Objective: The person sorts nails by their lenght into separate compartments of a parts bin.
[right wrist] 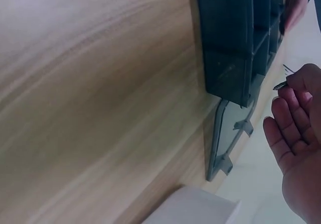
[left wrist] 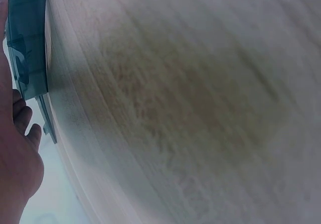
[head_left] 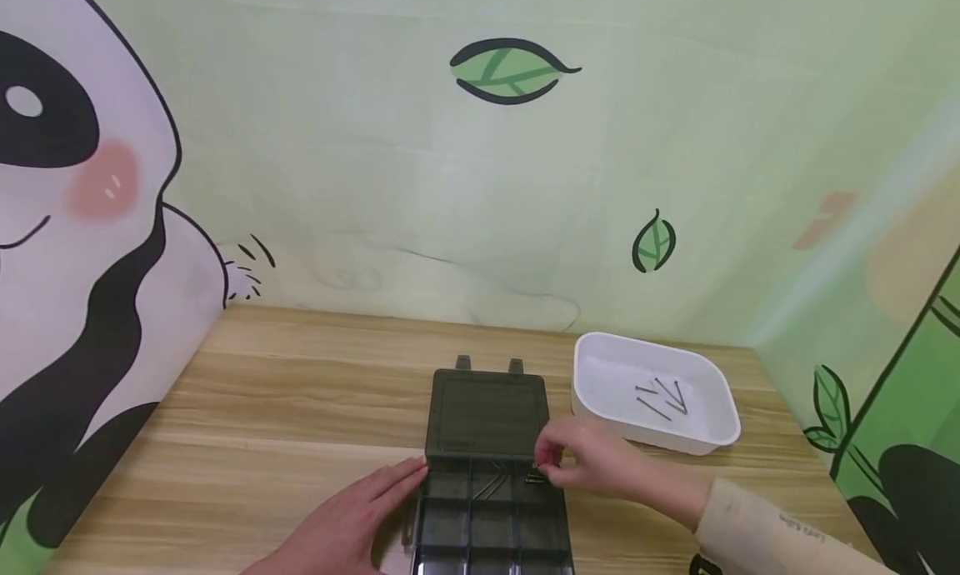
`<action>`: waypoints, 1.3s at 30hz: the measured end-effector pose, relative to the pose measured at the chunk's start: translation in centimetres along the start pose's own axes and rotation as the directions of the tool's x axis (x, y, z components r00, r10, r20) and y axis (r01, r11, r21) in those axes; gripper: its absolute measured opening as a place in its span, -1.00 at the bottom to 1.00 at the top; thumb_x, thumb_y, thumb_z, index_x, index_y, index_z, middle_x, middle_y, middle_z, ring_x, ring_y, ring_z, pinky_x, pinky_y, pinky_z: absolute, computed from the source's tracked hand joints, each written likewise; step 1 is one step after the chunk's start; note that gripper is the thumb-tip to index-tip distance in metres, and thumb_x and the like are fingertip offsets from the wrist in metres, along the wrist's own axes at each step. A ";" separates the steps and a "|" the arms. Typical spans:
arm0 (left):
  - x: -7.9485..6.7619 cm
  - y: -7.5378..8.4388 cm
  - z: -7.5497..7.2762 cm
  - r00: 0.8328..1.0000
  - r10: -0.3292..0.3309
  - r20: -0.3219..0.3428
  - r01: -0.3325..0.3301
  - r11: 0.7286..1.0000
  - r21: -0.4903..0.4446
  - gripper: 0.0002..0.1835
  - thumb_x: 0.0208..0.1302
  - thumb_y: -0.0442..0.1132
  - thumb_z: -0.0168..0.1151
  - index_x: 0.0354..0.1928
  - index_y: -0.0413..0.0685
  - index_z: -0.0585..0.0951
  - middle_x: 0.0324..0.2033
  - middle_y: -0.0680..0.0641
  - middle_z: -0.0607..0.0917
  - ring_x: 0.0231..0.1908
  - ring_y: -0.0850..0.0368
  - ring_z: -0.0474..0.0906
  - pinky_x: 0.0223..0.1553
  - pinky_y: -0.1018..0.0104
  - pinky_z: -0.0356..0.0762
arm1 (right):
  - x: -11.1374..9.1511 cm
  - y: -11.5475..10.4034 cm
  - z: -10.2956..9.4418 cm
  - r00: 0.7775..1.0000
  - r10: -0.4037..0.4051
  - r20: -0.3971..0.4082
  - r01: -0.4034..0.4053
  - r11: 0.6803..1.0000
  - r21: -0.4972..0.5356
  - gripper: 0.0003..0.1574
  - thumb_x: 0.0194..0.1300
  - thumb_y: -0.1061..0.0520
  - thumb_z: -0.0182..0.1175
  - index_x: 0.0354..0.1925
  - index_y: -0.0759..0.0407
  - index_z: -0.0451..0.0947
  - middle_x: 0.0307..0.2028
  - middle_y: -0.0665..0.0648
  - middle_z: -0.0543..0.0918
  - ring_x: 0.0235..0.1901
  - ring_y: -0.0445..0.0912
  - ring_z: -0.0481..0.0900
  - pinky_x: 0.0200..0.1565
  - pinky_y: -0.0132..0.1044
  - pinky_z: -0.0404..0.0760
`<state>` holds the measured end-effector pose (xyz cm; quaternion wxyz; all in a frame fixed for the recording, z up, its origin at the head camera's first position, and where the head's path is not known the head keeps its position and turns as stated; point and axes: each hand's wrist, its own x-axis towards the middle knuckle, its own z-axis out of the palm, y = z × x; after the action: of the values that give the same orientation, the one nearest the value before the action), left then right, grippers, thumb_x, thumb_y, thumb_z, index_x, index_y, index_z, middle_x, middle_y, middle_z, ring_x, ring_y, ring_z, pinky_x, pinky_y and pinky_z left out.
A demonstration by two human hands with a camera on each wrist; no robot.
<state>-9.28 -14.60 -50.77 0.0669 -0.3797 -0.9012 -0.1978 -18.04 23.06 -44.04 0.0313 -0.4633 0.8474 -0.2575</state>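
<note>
A dark see-through compartment box (head_left: pixel 492 525) lies on the table with its lid (head_left: pixel 489 412) folded open to the back. My left hand (head_left: pixel 352 521) rests against the box's left side, fingers straight and their tips at the hinge corner. Over the back right compartment, my right hand (head_left: pixel 592 458) pinches a small metal screw (right wrist: pixel 281 86) between thumb and forefinger; its tip pokes out, and the other fingers curl loosely. Short screws (head_left: pixel 534 478) show in that compartment just below the fingertips. Long thin screws (head_left: pixel 490 486) lie in the back middle compartment.
A white tray (head_left: pixel 716 429) stands behind and right of the box, holding several loose screws (head_left: pixel 654 408). Two latch tabs (head_left: pixel 463 362) stick out from the lid's far edge. A printed cloth backdrop (head_left: pixel 375 183) rises at the table's rear edge.
</note>
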 end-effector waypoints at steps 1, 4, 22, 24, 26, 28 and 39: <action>0.0 0.0 0.0 1.000 0.003 -0.005 -0.003 1.000 0.003 0.39 -0.05 0.75 0.28 0.60 -0.18 0.35 0.56 -0.12 0.40 0.41 -0.02 0.49 0.27 0.01 0.65 | -0.1 0.0 0.2 1.000 -0.016 -0.010 0.016 1.000 -0.013 -0.76 0.21 0.34 0.43 -0.30 0.03 0.64 -0.36 -0.13 0.69 -0.31 -0.38 0.59 -0.25 -0.35 0.74; 0.0 -0.1 0.2 1.000 0.018 -0.024 -0.018 1.000 0.024 0.36 0.00 0.74 0.24 0.59 -0.18 0.36 0.55 -0.13 0.42 0.38 -0.03 0.52 0.23 0.01 0.68 | -0.2 0.0 0.5 0.997 -0.062 -0.035 0.060 0.997 -0.046 -0.74 0.17 0.35 0.44 -0.31 0.02 0.64 -0.37 -0.14 0.67 -0.32 -0.37 0.57 -0.26 -0.39 0.70; -0.1 0.1 0.1 0.999 0.040 -0.026 -0.039 0.998 0.043 0.32 0.07 0.74 0.20 0.58 -0.20 0.37 0.53 -0.15 0.44 0.37 -0.03 0.53 0.22 0.02 0.68 | -1.0 0.0 0.8 0.992 -0.110 -0.056 0.101 0.984 -0.146 -0.75 0.14 0.32 0.47 -0.27 0.05 0.66 -0.31 -0.09 0.69 -0.27 -0.29 0.61 -0.17 -0.48 0.65; -0.1 0.1 0.0 0.999 0.040 -0.028 -0.039 0.998 0.046 0.33 0.06 0.74 0.20 0.58 -0.20 0.38 0.52 -0.15 0.45 0.37 -0.03 0.53 0.22 0.02 0.68 | -1.1 0.0 0.5 0.993 -0.105 -0.060 0.096 0.986 -0.136 -0.75 0.15 0.34 0.47 -0.26 0.07 0.66 -0.31 -0.08 0.69 -0.26 -0.28 0.62 -0.16 -0.47 0.67; -0.1 0.1 0.0 0.999 0.041 -0.031 -0.039 0.998 0.049 0.33 0.06 0.74 0.20 0.57 -0.21 0.38 0.52 -0.15 0.46 0.36 -0.03 0.53 0.22 0.02 0.68 | -1.1 0.0 0.1 0.993 -0.101 -0.063 0.092 0.987 -0.130 -0.75 0.15 0.35 0.46 -0.26 0.08 0.65 -0.30 -0.07 0.69 -0.24 -0.27 0.62 -0.15 -0.46 0.68; -0.1 0.1 0.1 0.999 0.043 -0.032 -0.041 0.998 0.051 0.33 0.06 0.74 0.20 0.57 -0.21 0.38 0.52 -0.15 0.46 0.36 -0.03 0.53 0.22 0.02 0.68 | -1.2 0.0 -0.2 0.994 -0.088 -0.064 0.079 0.988 -0.130 -0.76 0.16 0.35 0.45 -0.25 0.08 0.66 -0.30 -0.06 0.69 -0.23 -0.26 0.64 -0.13 -0.45 0.70; -0.1 0.0 0.3 0.998 0.048 -0.040 -0.046 0.998 0.050 0.33 0.05 0.74 0.20 0.58 -0.20 0.37 0.53 -0.15 0.44 0.37 -0.04 0.53 0.21 0.02 0.69 | -2.3 0.9 -1.9 0.987 -0.085 -0.139 0.053 0.973 -0.223 -0.71 0.09 0.32 0.53 -0.23 0.08 0.69 -0.28 -0.09 0.73 -0.22 -0.23 0.70 -0.11 -0.35 0.74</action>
<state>-9.24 -14.57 -51.08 0.0991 -0.3949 -0.8951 -0.1819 -17.98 26.10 -43.30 -0.0918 -0.4728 0.8539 -0.1972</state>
